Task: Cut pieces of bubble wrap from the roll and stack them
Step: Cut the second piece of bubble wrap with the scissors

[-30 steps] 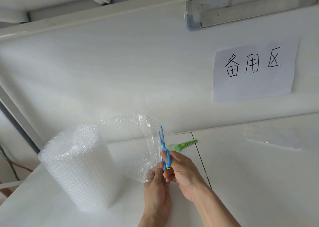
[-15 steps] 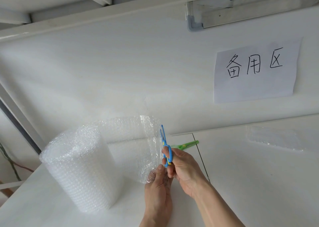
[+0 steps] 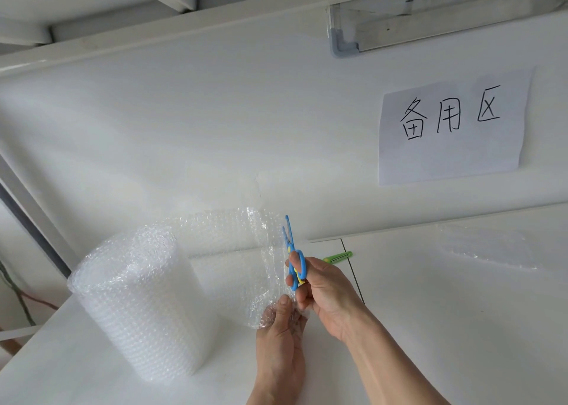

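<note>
The left hand (image 3: pixel 281 331) pinched the loose sheet (image 3: pixel 246 260) beside the bubble wrap roll (image 3: pixel 135 300). The right hand (image 3: pixel 322 294) gripped blue scissors (image 3: pixel 293 257) at the sheet's edge.

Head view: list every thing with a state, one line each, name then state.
bubble wrap roll: upright on the table, a sheet unrolled to its right.
loose sheet: held up, still joined to the roll.
blue scissors: blades slightly open, tips up, at the sheet's right edge.
left hand: pinching the sheet's lower corner.
right hand: gripping the scissors.
green scissors: lying on the table, closed.
cut pieces: lying flat, far right.
</note>
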